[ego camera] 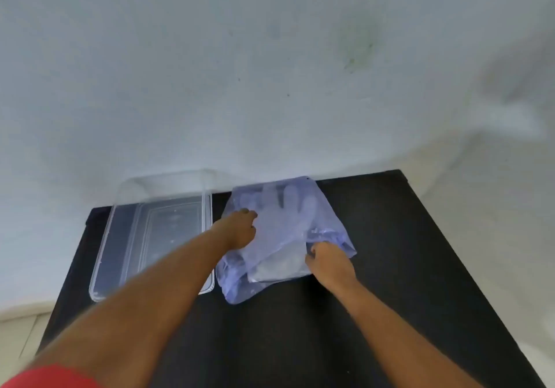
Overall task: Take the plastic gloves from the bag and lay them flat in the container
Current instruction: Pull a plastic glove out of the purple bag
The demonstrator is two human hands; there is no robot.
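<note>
Pretty much at the start here — the clear container (pixel 156 237) on the black table (pixel 390 267) looks empty, no gloves laid in it yet. The plastic gloves (pixel 288 207) are all inside the bluish bag (pixel 330 228) just right of it; you can see finger shapes through the film. Left hand (pixel 240 228) is curled on the bag's left side, right hand (pixel 327 263) pinching the plastic at its near edge — likely opening it. Pulling out and flattening is all left to do
</note>
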